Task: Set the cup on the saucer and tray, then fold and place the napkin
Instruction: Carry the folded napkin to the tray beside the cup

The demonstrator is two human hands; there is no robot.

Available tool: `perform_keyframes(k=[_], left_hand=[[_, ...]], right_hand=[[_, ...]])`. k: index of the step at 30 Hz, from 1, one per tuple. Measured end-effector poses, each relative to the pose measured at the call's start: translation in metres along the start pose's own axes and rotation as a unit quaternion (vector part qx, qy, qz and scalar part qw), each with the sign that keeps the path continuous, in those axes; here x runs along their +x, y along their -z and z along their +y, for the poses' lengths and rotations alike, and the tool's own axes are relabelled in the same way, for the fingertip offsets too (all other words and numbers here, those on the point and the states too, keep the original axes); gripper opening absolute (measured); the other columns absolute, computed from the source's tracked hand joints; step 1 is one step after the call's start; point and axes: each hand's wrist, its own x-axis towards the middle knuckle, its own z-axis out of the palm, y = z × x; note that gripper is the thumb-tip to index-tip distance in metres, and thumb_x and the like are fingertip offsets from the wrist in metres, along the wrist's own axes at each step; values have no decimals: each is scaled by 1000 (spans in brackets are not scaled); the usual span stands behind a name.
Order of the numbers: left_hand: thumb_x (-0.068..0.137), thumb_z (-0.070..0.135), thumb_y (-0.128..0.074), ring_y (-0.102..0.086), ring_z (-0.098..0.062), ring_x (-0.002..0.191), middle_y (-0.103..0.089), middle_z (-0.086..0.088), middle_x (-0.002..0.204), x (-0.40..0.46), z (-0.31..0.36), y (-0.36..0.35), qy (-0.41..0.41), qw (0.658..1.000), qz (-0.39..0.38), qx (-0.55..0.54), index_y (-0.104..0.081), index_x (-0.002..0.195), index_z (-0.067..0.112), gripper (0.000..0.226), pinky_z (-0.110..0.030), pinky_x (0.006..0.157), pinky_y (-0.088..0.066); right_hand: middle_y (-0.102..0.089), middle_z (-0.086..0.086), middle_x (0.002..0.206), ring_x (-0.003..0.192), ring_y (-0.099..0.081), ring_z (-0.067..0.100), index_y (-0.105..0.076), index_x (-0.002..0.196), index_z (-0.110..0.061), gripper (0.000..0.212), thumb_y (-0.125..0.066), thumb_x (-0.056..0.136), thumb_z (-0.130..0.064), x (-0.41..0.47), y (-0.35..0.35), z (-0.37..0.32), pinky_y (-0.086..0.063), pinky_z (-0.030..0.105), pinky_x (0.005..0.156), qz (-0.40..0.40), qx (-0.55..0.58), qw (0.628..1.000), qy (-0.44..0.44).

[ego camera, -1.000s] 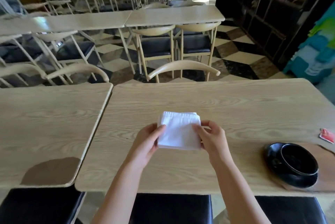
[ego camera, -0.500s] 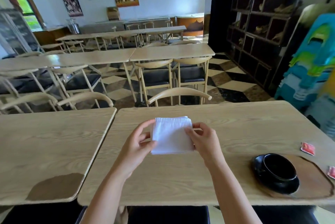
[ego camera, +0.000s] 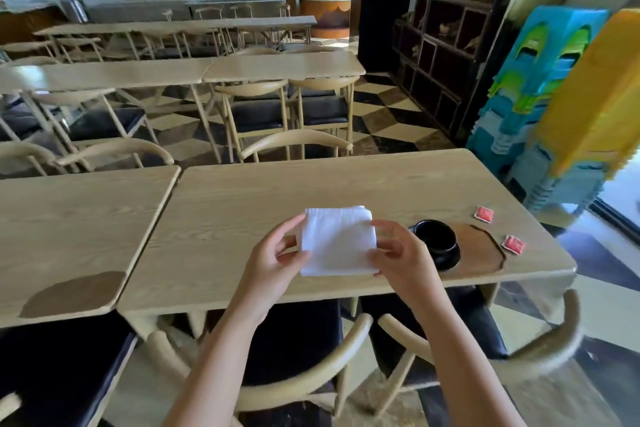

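Observation:
A white folded napkin (ego camera: 337,241) is held up above the light wooden table (ego camera: 242,205), pinched at both side edges. My left hand (ego camera: 273,262) grips its left edge and my right hand (ego camera: 401,258) grips its right edge. To the right, a black cup (ego camera: 437,239) stands on a black saucer (ego camera: 448,258), which rests on the left end of a brown wooden tray (ego camera: 479,250). My right hand hides the cup's left side.
Two red sachets (ego camera: 484,214) (ego camera: 513,244) lie by the tray near the table's right edge. A second table (ego camera: 69,219) adjoins on the left. Chairs (ego camera: 485,367) stand below the near edge; stacked coloured stools (ego camera: 554,97) are at the right.
The view has pulled back and turned right, so the table's near edge and chairs now show. Both hands still hold the napkin, now closer to the cup and tray.

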Motion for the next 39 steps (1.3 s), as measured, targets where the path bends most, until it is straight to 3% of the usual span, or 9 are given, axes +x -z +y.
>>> perform_keyframes(k=[5,10,14,18,22,27,34,39], left_hand=[[80,9,-66,-59,-13,111,-63,1,124,-10,23,-52,-10,999,-31,18,-53,114,54,58,-21,81,-48],[62,35,-71,-65,-6,101,-65,4,118,-5,49,-116,-19,998,-65,10,-49,116,57,62,-22,76,-51],[66,26,-79,-64,-6,103,-62,6,121,-1,60,-185,-35,994,-105,-1,-43,122,56,72,-26,85,-53],[74,16,-73,-61,-1,106,-58,12,122,2,62,-258,-52,995,-80,-18,-40,130,46,72,-13,79,-52],[79,5,-69,-59,8,103,-56,18,121,5,63,-309,-55,997,-43,-25,-48,122,43,61,-8,79,-49],[81,1,-65,-60,8,102,-59,17,118,24,66,-340,-61,998,-13,30,-46,130,36,63,-7,78,-48],[81,-1,-61,-63,7,90,-60,19,111,77,48,-340,-41,997,-3,62,-47,131,34,63,-7,67,-48],[82,-5,-60,-61,-3,102,-59,7,122,130,11,-341,-24,997,-14,70,-45,126,40,64,-8,72,-49]], right_hand=[[-72,-8,83,74,-67,10,-58,94,-50,43,-60,76,-11,-19,59,4,-56,35,70,31,4,999,16],[-71,-6,83,73,-66,16,-58,103,-45,42,-60,79,-11,-20,126,10,-53,35,61,46,0,998,38],[-70,-5,89,78,-66,13,-58,110,-36,41,-58,81,-7,-10,202,19,-57,33,63,45,-26,997,53],[-67,-12,96,70,-62,-4,-55,114,-38,42,-57,82,-10,-2,272,29,-44,11,52,39,-82,993,77],[-67,-13,93,69,-63,4,-55,111,-42,46,-56,81,-7,2,318,44,-54,23,57,31,-90,992,87],[-64,-12,98,75,-65,7,-53,117,-38,49,-56,81,-5,23,343,58,-58,32,63,24,-93,990,101],[-60,-18,92,73,-62,-2,-53,119,-35,49,-58,81,-6,81,333,75,-48,18,59,23,-128,987,91],[-57,-22,85,76,-63,1,-53,118,-35,48,-58,81,-6,126,317,93,-58,32,63,35,-146,987,51]])
